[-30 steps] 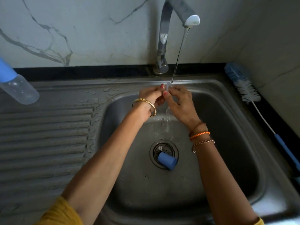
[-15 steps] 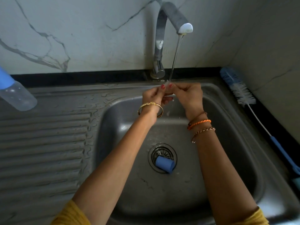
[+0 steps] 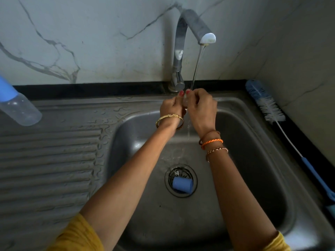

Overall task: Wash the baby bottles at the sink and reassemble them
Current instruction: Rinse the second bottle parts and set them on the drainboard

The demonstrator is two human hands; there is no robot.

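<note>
Over drain: blue cap; brush rt.

I see both forearms reaching from the 6 o'clock edge toward 12 o'clock, converging just above centre. My left hand and right hand meet with knuckles almost touching, fingers curled and thumbs raised, pinching a small clear piece between them. Yellow sleeves end near the elbows. A gold bangle circles the left wrist; three thin bracelets circle the right.
</note>
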